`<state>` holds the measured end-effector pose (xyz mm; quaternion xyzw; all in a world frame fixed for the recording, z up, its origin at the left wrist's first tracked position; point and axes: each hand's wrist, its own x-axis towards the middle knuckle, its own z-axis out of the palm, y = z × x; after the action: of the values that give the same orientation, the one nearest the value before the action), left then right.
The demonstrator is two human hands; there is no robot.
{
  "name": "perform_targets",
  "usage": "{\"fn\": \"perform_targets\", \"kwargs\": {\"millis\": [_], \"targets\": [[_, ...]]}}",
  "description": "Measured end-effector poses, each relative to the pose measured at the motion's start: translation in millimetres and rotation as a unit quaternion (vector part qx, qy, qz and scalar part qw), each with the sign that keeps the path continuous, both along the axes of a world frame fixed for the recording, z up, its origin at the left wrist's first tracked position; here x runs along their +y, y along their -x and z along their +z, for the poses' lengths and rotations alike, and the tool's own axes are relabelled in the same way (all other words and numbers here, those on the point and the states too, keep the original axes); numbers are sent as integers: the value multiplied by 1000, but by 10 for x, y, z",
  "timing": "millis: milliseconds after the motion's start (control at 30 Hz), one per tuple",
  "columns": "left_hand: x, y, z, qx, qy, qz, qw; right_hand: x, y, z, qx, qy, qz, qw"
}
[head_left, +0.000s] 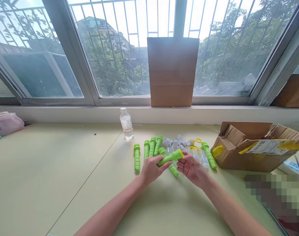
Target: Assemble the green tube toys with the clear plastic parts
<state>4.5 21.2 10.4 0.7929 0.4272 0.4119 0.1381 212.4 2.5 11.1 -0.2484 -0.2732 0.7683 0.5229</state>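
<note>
My left hand is wrapped round a ridged green plastic tube, held tilted above the table. A yellow ring sits around the tube's wider end. The fingertips of my right hand are at that ring, its other fingers curled with the palm partly showing; their exact contact is partly hidden. Beneath my hands another green tube lies on the table. Several more green tubes lie side by side to the left. Clear plastic pieces are piled behind my hands, and a loose yellow ring lies beside them.
A single green tube lies by an open cardboard box on the right. A water bottle stands at the back. A pink plastic bag is far left. Upright cardboard leans against the window.
</note>
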Motion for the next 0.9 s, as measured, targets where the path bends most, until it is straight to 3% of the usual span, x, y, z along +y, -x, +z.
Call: {"fn": "perform_targets", "kwargs": {"millis": [167,333,600,700,900], "targets": [[-47,-50,61,-66,95,-40,992,23,-20,-28,2,-19,6,1000],[-85,-77,125,-141,213,-76,964,-2,23,21,13,-29,6,999],[-10,-20,123,-105,284,-107,947,-46,57,46,22,6,9,1000],[-5,-51,80,-107,259,-77,957,-46,57,60,21,19,-5,1000],[-17,-120,-48,-57,90,74,992,-23,65,55,10,16,-19,1000]]}}
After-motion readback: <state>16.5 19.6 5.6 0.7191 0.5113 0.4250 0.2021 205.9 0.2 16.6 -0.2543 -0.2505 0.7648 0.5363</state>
